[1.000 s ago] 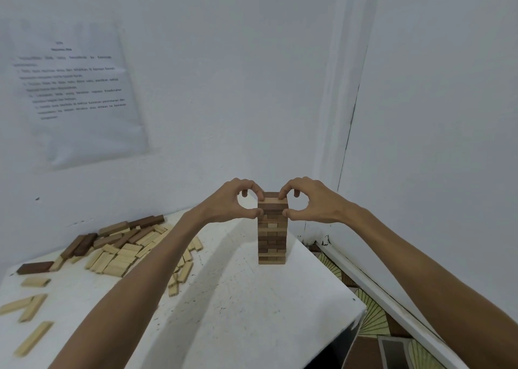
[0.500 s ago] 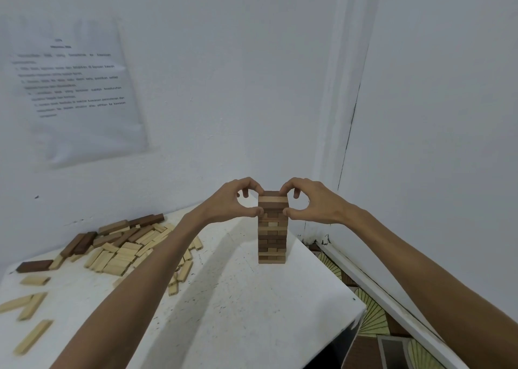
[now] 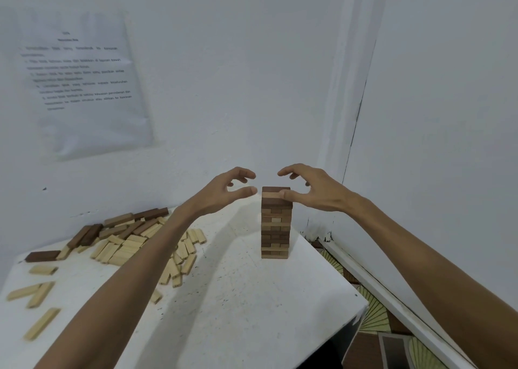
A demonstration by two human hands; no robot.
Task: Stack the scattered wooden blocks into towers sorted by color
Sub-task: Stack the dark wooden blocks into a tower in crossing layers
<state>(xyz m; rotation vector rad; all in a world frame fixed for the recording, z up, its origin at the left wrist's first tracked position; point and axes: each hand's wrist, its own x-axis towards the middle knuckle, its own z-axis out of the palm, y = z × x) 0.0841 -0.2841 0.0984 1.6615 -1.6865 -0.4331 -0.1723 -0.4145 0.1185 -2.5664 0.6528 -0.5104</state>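
**Asker:** Grip check first: how do the two stand?

**Describer:** Both are spread and hold nothing. The left grip (image 3: pixel 224 192) hovers just left of the top of the block tower (image 3: pixel 275 228), fingers loosely curved, its thumb pointing at the top with a small gap between. The right grip (image 3: pixel 311 189) arches at the tower's other side. Its thumb tip lies over the light layer just under the top, but I cannot tell whether it truly touches.

**Asker:** Where does the tower stand?

**Describer:** It stands upright near the far right corner of a white, speckled counter (image 3: pixel 238 312). Dark and light brown layers are mixed in it.

**Asker:** What else is on that surface?

**Describer:** A loose pile of blocks (image 3: pixel 126 242), mostly pale with some dark, lies at the far left. One dark block (image 3: pixel 42 256) lies beside it. A few pale blocks (image 3: pixel 42 324) are scattered along the left edge.

**Asker:** And the room?

**Describer:** White walls meet in a corner behind the tower, with a thin dark crack (image 3: pixel 356 133) running down. A printed sheet (image 3: pixel 84 83) hangs on the left wall, its text too blurred to read. To the right, below the counter, a white baseboard (image 3: pixel 378 284) borders patterned floor tiles (image 3: pixel 375 315).
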